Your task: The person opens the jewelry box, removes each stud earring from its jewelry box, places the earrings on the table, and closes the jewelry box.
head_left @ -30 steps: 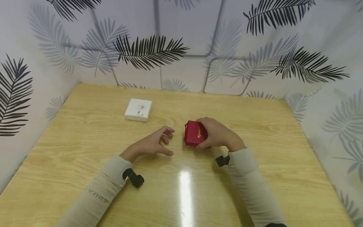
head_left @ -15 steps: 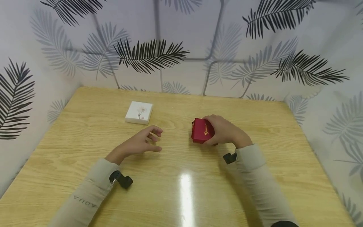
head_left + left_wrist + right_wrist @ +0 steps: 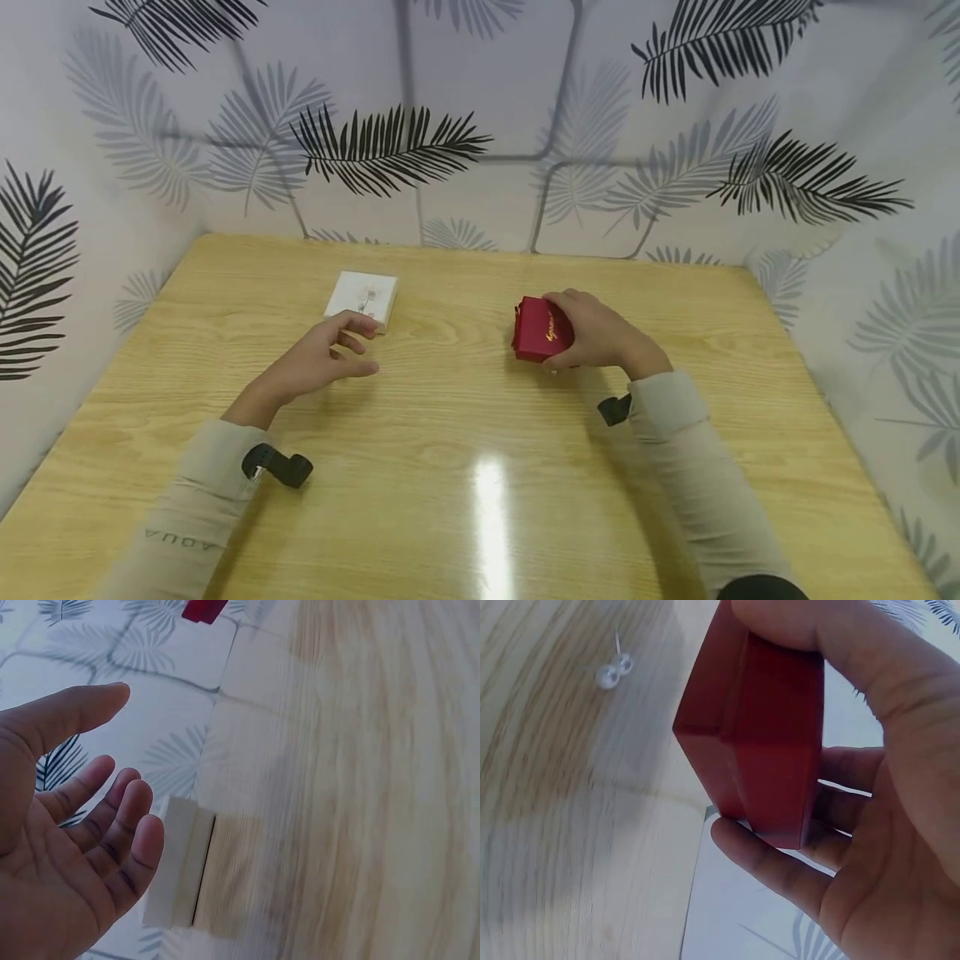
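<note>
My right hand (image 3: 603,333) grips a small red gift box (image 3: 536,332) with gold lettering, thumb on the near side and fingers on the far side. The right wrist view shows the red box tilted, with a pair of pearl stud earrings (image 3: 609,676) lying on the table beside it. To the left, my left hand (image 3: 303,360) holds nothing, its fingers loosely bent and thumb apart. Its fingertips overlap the near edge of a flat white box (image 3: 362,293) with a flower print in the head view.
Both boxes are over a light wooden table (image 3: 450,417), toward its far half. Behind it hangs a pale leaf-patterned wall covering (image 3: 480,200), which also closes off both sides. Dark camera mounts (image 3: 277,467) sit on the wrists.
My left hand has moved left, away from the red box and up to the white box. My right hand has carried the red box a little to the right and farther back.
</note>
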The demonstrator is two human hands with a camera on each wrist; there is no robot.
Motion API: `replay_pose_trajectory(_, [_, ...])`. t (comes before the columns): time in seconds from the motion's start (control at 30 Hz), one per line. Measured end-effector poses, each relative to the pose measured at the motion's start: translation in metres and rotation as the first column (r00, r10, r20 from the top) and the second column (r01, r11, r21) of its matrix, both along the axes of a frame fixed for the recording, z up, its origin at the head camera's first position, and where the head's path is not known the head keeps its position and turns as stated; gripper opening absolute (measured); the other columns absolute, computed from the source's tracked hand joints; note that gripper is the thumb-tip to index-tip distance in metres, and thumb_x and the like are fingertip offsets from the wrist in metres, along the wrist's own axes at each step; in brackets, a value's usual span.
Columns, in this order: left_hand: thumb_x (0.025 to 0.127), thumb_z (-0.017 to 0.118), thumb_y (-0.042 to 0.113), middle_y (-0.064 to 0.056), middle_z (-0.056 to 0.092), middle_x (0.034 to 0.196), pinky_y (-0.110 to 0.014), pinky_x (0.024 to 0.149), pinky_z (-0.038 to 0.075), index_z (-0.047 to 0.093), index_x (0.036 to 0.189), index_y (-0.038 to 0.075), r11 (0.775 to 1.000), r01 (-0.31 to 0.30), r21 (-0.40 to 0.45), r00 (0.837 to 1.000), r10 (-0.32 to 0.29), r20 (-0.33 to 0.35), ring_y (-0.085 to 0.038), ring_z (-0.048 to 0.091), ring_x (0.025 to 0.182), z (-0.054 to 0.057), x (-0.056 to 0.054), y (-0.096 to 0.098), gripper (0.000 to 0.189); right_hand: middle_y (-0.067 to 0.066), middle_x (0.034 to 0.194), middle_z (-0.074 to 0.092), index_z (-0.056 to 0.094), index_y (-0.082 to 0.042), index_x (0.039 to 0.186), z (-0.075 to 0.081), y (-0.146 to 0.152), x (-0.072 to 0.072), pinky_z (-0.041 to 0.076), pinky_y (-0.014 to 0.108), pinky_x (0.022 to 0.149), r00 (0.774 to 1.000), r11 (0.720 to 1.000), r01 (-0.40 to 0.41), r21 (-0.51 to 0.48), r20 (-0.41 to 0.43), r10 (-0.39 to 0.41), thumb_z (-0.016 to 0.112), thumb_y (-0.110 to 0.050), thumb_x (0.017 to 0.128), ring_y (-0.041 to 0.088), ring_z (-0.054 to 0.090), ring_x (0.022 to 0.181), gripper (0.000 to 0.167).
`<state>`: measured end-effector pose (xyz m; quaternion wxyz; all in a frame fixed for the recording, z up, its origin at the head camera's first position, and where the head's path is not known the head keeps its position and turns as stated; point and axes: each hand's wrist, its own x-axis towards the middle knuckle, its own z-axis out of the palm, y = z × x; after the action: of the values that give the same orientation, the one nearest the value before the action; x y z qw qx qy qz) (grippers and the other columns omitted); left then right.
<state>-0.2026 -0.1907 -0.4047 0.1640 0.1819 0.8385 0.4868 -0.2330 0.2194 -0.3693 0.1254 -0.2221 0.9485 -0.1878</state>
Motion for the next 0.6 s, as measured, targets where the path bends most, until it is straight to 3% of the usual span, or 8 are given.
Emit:
replay_pose_trajectory(0.3, [0.093,0.072,0.02,-0.015,0.053,0.131,-0.024,0.08,0.049,0.049,0.135,0.004,0.99,-0.131,0.052,0.989,0.134,-0.061,-0.019,0.054,0.105,-0.001,-0.007,-0.022,0.051,0.017,0.134,0.053,0.038,-0.002,0.149,0.002,0.008,-0.012,0.05,0.051,0.1,1.0,0.999,0.002,0.04,-0.016,-0.001,0.089,-0.036,0.069,0.033,0.051,0.12,0.101])
replay_pose_trajectory(0.47, [0.092,0.072,0.019,0.0,0.055,0.121,-0.023,0.074,0.048,0.049,0.133,0.003,0.977,-0.198,0.084,0.975,0.205,-0.086,-0.009,0.054,0.098,-0.003,-0.011,-0.032,0.049,0.018,0.137,0.052,0.035,-0.003,0.151,0.001,0.012,-0.018,0.049,0.052,0.102,1.0,0.998,0.021,0.06,0.002,-0.021,0.088,-0.034,0.073,0.034,0.049,0.123,0.099])
replay_pose_trajectory(0.6, [0.092,0.073,0.019,0.004,0.054,0.119,-0.021,0.073,0.049,0.05,0.133,0.003,0.967,-0.233,0.106,0.966,0.243,-0.093,-0.007,0.054,0.095,-0.005,-0.017,-0.038,0.05,0.019,0.137,0.052,0.034,-0.002,0.151,-0.003,0.015,-0.021,0.049,0.053,0.102,1.0,0.997,0.029,0.067,0.009,-0.03,0.086,-0.032,0.074,0.035,0.049,0.123,0.098])
